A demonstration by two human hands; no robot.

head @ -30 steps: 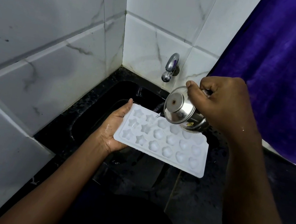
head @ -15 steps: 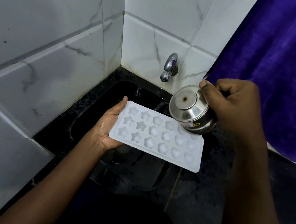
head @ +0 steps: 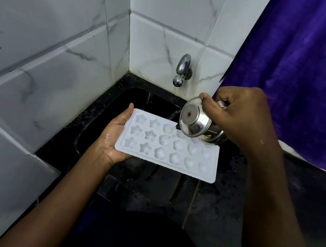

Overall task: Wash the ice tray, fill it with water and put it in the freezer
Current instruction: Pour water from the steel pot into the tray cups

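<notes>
A white ice tray [head: 166, 147] with star and flower shaped cells is held level over the black sink [head: 101, 126]. My left hand [head: 113, 136] grips its left end from below, thumb along the edge. My right hand [head: 242, 114] grips a small shiny steel pot [head: 198, 124], tipped down to the left above the tray's far right cells. A thin stream of water runs from the pot's rim into the cells in the tray's middle. The pot hides some far right cells.
A steel tap [head: 181, 70] juts from the white marble tiled wall [head: 167, 38] above the sink. A purple curtain [head: 307, 71] hangs on the right. Wet dark stone counter [head: 220, 200] lies in front of and to the right of the sink.
The tray has stayed about level in my left hand. The steel pot drew back to the right, then tipped down again, and water now runs onto the tray's middle cells.
</notes>
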